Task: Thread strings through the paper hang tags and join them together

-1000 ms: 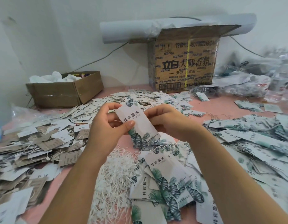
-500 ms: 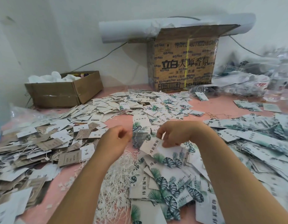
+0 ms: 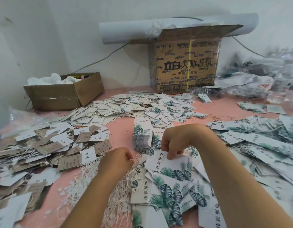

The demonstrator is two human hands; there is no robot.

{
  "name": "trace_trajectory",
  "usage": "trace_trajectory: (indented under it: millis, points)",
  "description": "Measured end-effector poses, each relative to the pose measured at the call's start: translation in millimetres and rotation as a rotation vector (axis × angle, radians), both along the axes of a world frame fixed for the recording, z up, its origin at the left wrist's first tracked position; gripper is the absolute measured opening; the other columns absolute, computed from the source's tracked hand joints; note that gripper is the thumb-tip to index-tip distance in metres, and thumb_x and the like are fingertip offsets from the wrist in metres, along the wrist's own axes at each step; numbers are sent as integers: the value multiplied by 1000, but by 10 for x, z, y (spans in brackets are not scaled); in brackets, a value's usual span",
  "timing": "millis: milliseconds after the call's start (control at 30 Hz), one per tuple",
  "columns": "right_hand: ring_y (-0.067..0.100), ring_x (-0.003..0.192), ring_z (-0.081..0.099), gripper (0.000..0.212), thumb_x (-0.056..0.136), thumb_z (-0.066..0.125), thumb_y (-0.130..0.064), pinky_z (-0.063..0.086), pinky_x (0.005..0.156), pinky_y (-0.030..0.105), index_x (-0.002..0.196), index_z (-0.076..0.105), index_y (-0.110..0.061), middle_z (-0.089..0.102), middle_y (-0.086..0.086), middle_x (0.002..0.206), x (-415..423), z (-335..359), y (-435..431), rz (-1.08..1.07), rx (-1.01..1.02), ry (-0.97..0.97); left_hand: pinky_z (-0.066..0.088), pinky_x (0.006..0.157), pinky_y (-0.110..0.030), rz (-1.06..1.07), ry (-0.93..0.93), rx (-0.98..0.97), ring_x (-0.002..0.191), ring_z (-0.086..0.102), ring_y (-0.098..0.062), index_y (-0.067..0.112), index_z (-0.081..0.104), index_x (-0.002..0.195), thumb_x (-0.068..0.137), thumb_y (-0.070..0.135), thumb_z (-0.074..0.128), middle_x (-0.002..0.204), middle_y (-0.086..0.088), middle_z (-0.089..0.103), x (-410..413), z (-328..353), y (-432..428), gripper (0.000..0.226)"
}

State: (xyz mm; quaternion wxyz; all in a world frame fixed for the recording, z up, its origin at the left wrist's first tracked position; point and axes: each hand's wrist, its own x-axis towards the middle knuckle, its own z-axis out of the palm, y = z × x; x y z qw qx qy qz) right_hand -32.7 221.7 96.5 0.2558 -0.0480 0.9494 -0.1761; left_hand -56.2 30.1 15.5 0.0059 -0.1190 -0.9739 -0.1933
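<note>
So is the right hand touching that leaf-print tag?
Touching. The head view shows the right hand pinching the top edge of the leaf-print hang tag.

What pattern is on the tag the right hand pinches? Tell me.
The tag shows green and teal leaves on white, seen in the head view.

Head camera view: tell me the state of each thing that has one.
Left hand, fingers curled at white strings, grip hidden.
Right hand, pinching leaf-print hang tag.
Printed carton, top flap open.
Small cardboard box, open, white stuffing inside.
Tag stack, neat, lying flat.
</note>
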Motion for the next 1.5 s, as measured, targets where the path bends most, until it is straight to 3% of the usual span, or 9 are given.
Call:
trace_trajectory:
  millis: [133,300,467,667,833,1033,1167,1267,1500]
  points:
    - [18,63,59,11,83,65,-7,53,61,27,91,61,-13,68,14,93,21,23,-9,-7,6,-30,40,59,-21,-26,-33,117,74,57,-2,31,60,75,88,23,62,79,17,61,-9,6,-20,15]
    - [15,73,62,23,83,67,-17,54,68,31,106,65,-17,64,-5,80,21,4,22,-25,26,40,38,52,-11,-72,-82,392,73,56,-3,23,63,80,88,19,63,80,12,61,14,160,-16,9]
    - [13,67,61,13,86,64,-18,51,64,26,98,65,-15,68,-1,86,-14,-16,12,-43,-72,244,37,60,-16,-86,-108,602,76,56,-7,19,67,82,87,16,63,83,6,65,76,334,1,7]
    - [1,51,58,13,83,67,-30,51,56,19,85,69,-17,65,-9,64,-57,-69,-202,-5,-338,474,41,64,-24,-119,-114,775,71,54,-13,20,69,78,86,14,64,75,2,66,124,449,28,12]
    - [6,51,54,14,80,71,-26,53,60,29,76,71,-12,65,-5,60,-75,-130,-307,10,-396,541,43,68,-24,-126,-73,806,76,62,-12,20,69,76,87,11,63,78,-2,71,141,496,27,15]
    - [7,54,58,15,80,70,-17,55,63,31,68,62,-20,66,-2,65,-74,-117,-294,-3,-426,564,39,62,-21,-126,-73,801,54,56,6,19,67,76,87,12,62,58,12,66,131,500,5,14]
    - [0,50,57,8,77,69,-7,52,57,21,74,65,-12,64,-4,61,-68,-112,-305,-17,-473,573,38,55,-17,-151,-78,767,50,51,5,19,65,77,91,24,58,55,13,63,126,483,13,16]
    - [6,57,59,17,75,68,-1,54,63,29,72,62,-16,65,0,66,-74,-101,-327,-28,-495,603,38,48,-8,-169,-67,767,50,52,5,18,65,80,90,22,60,58,9,64,127,472,16,12]
    - [14,62,61,10,78,70,0,55,65,29,76,66,-9,66,7,70,-49,-68,-287,-2,-625,527,46,63,-16,-156,-59,765,68,61,-8,17,66,80,84,9,66,74,-2,69,130,492,23,9]
